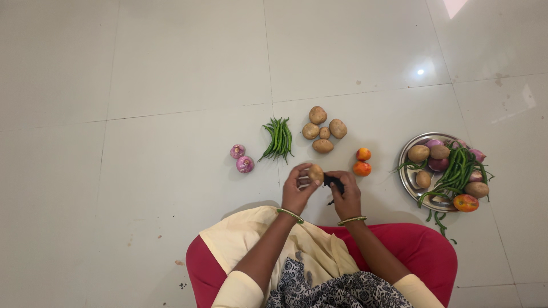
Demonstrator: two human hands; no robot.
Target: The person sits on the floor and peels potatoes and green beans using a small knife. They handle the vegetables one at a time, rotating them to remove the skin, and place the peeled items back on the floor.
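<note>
Your left hand (pixel 297 191) is curled around a small potato (pixel 315 173), fingertips pinching it from the left and holding it up above the pale tiled floor (pixel 171 85), just in front of your lap. Your right hand (pixel 345 194) is closed on a dark peeler (pixel 333 182), whose tip touches the potato's right side, so the potato sits directly between your two hands.

Beyond your hands lie four more potatoes (pixel 323 131) in a tight cluster, with a bundle of green beans (pixel 278 138) to their left and two purple onions (pixel 241 158) farther left. Two tomatoes (pixel 362 162) rest just right of the held potato. Well to the right, a steel plate (pixel 409 174) carries potatoes, onions, beans and a tomato.
</note>
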